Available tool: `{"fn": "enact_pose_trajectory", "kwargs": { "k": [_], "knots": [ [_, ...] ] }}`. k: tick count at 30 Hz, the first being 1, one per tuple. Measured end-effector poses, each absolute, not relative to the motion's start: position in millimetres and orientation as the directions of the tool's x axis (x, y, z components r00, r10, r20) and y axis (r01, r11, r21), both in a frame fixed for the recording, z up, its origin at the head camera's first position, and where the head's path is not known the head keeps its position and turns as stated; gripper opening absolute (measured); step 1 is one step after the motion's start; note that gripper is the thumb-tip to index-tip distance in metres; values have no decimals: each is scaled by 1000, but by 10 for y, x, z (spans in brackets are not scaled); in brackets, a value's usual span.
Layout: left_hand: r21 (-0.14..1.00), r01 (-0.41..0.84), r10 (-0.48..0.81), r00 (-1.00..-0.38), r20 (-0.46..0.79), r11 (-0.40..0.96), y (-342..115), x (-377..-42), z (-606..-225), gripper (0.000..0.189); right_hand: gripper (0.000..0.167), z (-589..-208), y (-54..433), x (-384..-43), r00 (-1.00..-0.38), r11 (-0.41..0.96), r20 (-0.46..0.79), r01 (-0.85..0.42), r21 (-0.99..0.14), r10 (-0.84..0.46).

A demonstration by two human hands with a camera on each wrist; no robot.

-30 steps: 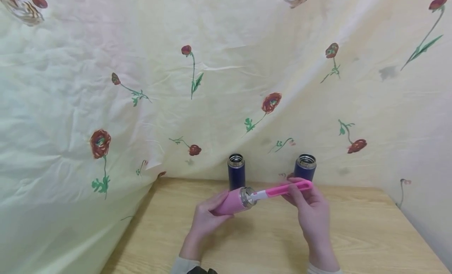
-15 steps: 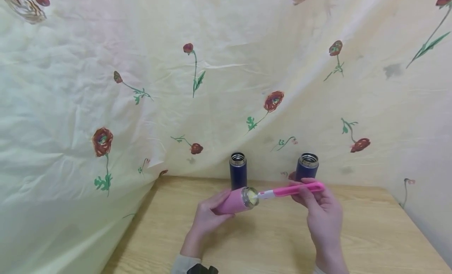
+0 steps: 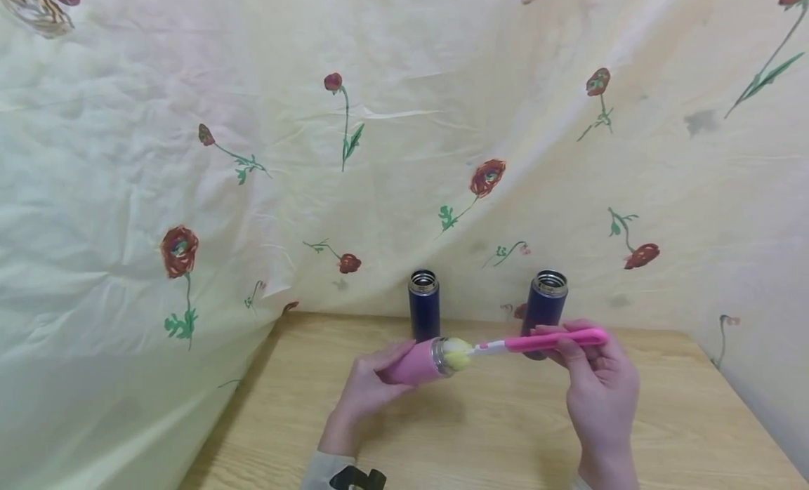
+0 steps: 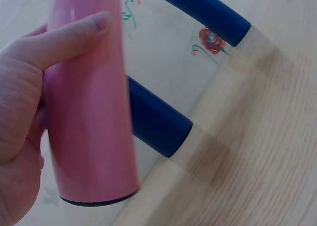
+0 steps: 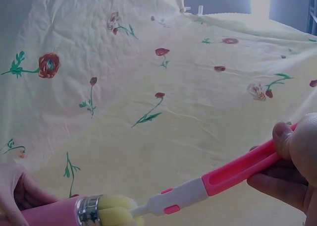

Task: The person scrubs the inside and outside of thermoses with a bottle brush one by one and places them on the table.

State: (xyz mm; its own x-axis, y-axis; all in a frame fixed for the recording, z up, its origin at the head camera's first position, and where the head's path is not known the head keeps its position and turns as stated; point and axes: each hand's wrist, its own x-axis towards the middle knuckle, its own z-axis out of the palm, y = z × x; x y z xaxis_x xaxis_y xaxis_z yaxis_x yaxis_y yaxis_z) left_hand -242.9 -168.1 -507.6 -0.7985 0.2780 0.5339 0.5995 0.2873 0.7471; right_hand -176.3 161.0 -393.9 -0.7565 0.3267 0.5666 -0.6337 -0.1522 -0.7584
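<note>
My left hand (image 3: 369,388) grips a pink bottle (image 4: 91,122) round its body, tilted so its bare metal mouth points right. My right hand (image 3: 600,385) pinches the pink handle (image 5: 242,171) of a bottle brush with a white neck. At the brush's end, the yellow sponge head (image 3: 457,354) sits at the bottle's mouth, mostly outside it in the head and right wrist views. Two dark blue bottles without lids stand upright behind the hands, one at the left (image 3: 424,307) and one at the right (image 3: 545,304).
A light wooden table (image 3: 480,434) lies under the hands. A cream cloth printed with red flowers (image 3: 404,139) hangs behind and to the sides of it. A black strap (image 3: 357,478) is round the left wrist.
My right hand has moved right with the brush, drawing its yellow sponge head from inside the pink bottle to the mouth. The left hand and pink bottle have stayed nearly still.
</note>
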Motion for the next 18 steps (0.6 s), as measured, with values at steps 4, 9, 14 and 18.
{"fn": "enact_pose_trajectory", "kwargs": {
  "k": [4,9,14,18],
  "knots": [
    [850,470,312,-866,391,240,-1741,-2398,-5043,75,13,-3960,1656,-1775,-696,-218,658,-716,-663,285],
    [890,424,380,-861,338,169,-1826,-2374,-5000,77,7,-3973,1707,-1783,-594,-375,777,-782,-498,207],
    [902,404,422,-852,310,151,-1858,-2372,-4963,78,8,-3923,1716,-1797,-407,-479,912,-810,-339,42],
    [905,406,445,-839,314,126,-1862,-2381,-4977,78,11,-3868,1671,-1828,-251,-531,958,-798,-285,-137]
  ]
}}
